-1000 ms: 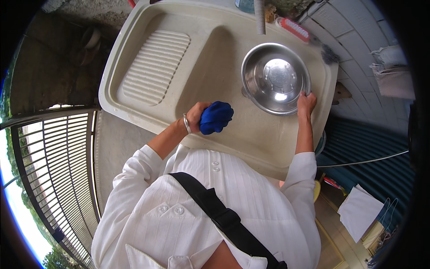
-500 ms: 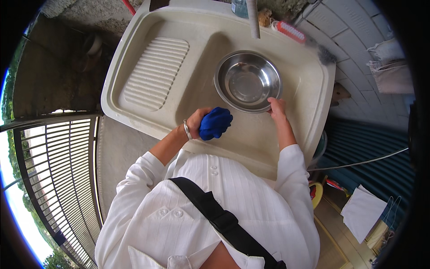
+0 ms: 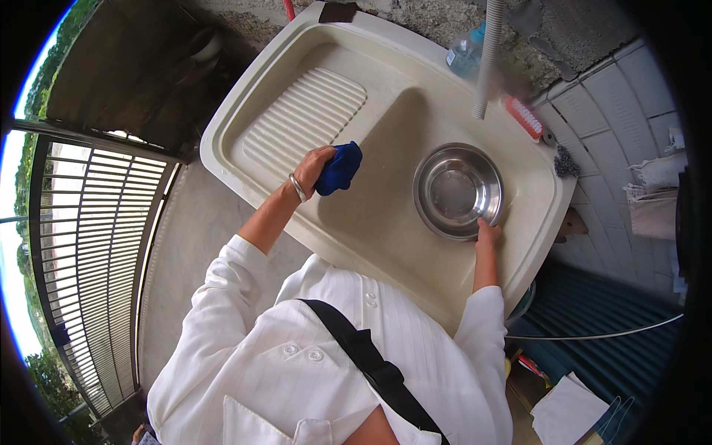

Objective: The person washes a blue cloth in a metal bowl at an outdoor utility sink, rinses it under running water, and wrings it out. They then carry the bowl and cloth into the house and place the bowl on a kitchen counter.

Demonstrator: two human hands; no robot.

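My left hand [image 3: 314, 167] is closed around a bunched blue cloth [image 3: 340, 170], held above the divide between the sink's ribbed board and its basin. A metal bangle sits on that wrist. On the right, my right hand [image 3: 486, 233] grips the near rim of a shiny steel bowl [image 3: 454, 194], thumb over the edge. The bowl is in the basin of the cream-coloured sink [image 3: 386, 222], and nothing shows inside it but reflections.
The ribbed draining board [image 3: 305, 119] forms the sink's left side. A grey corrugated hose [image 3: 488, 59] hangs over the back edge near a clear bottle [image 3: 466, 55]. A red brush [image 3: 523, 117] and a dark scouring pad [image 3: 566, 163] rest on the right rim. Railings [image 3: 104, 259] stand at left.
My view has turned, so the sink appears shifted right. The blue cloth in my left hand has moved left, away from the bowl, toward the draining board. My right hand still grips the bowl.
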